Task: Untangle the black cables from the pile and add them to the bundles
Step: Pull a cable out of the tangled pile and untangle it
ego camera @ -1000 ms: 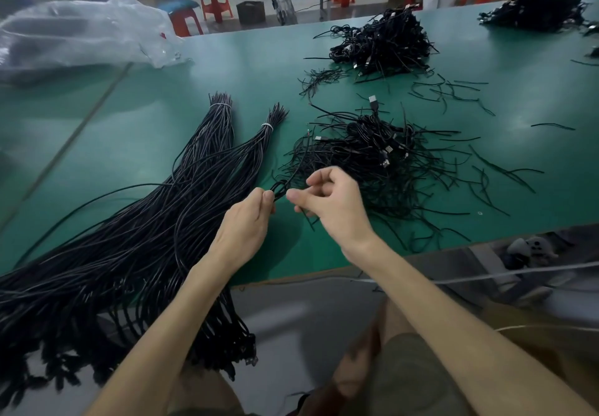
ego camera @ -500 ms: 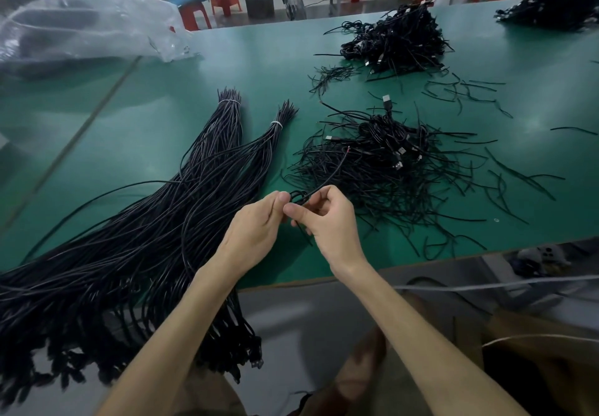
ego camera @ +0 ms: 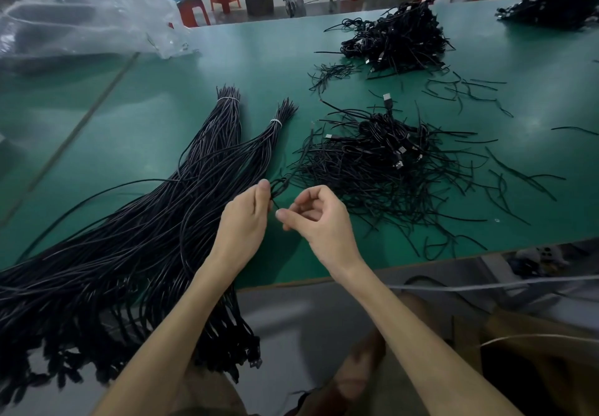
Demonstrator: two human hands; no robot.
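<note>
Two hands meet mid-frame, just over the near edge of the green table (ego camera: 285,265). Our left hand (ego camera: 246,221) pinches a looped black cable (ego camera: 278,188) between thumb and fingertips. Our right hand (ego camera: 324,221) is curled, thumb against forefinger, right beside that strand, and we cannot tell whether it actually has hold of it.

The cable runs from the pinch up and to the right, its far end buried in the tangled pile (ego camera: 382,163) at centre right. The risk, we reckon, is pulling before the loop is free. It could cinch into a knot, or drag neighbouring strands along and off the table edge.

Left of centre lie the bundles (ego camera: 207,169), their long axis running lower left to upper centre. Their tied tips point away from us and their plug ends hang over the near edge. Further up sits a second heap (ego camera: 395,39), and at upper left a plastic bag (ego camera: 81,20).
</note>
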